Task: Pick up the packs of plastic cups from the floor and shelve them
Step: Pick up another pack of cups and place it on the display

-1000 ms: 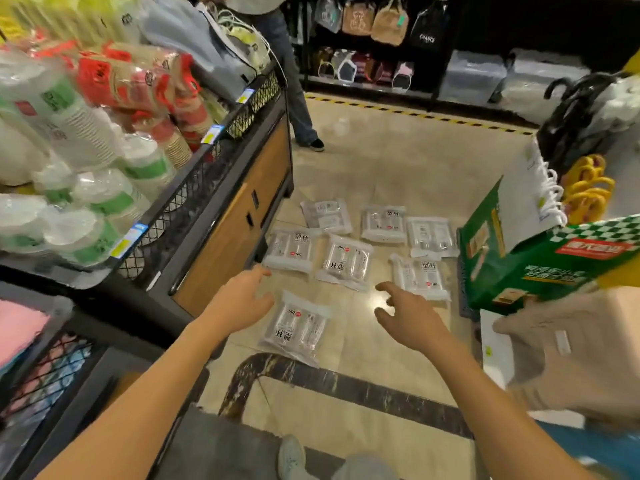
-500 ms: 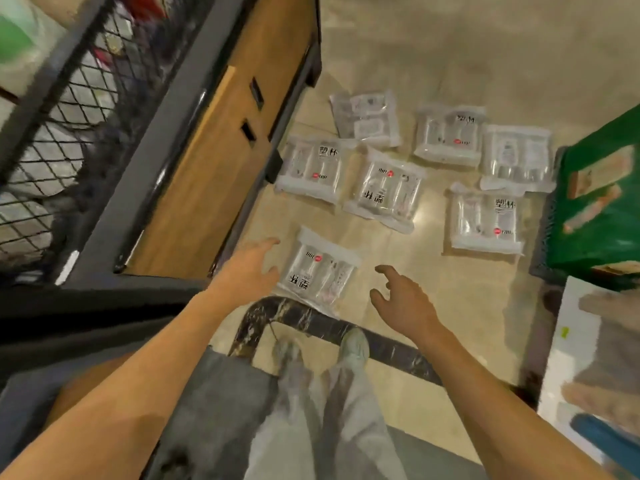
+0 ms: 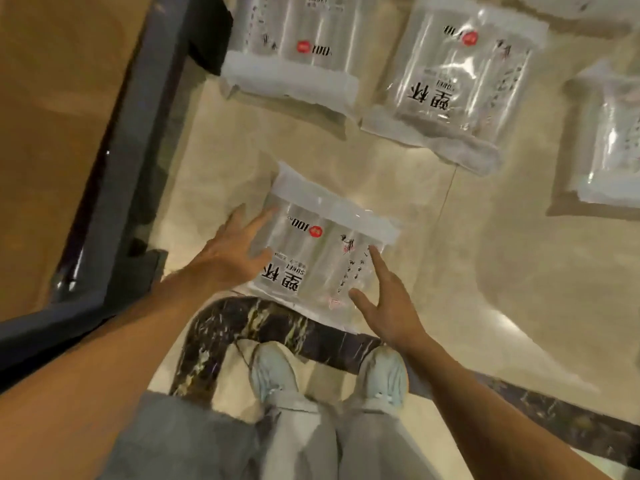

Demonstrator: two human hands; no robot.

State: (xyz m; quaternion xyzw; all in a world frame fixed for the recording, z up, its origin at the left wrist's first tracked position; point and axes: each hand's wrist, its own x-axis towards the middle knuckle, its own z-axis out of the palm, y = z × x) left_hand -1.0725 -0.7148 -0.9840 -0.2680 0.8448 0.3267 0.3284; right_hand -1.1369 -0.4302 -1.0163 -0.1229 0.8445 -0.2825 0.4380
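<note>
A clear pack of plastic cups point(image 3: 318, 251) with black print and a red dot lies flat on the beige floor just ahead of my feet. My left hand point(image 3: 232, 252) rests against its left edge, fingers spread. My right hand point(image 3: 388, 299) touches its right side, fingers apart, the index finger laid on the wrap. Neither hand has closed around it. Further ahead lie three more packs: one at upper left point(image 3: 294, 46), one at upper middle point(image 3: 460, 77), one at the right edge point(image 3: 609, 140).
The shelf unit's dark metal frame point(image 3: 138, 140) and wooden side panel point(image 3: 59, 98) stand close on my left. A dark marble strip point(image 3: 277, 323) crosses the floor under the near pack. My two pale shoes point(image 3: 273, 372) stand just behind it.
I have bent down, so the view dropped close to the floor. Both hands moved forward from hovering beside the nearest pack to touching its two sides.
</note>
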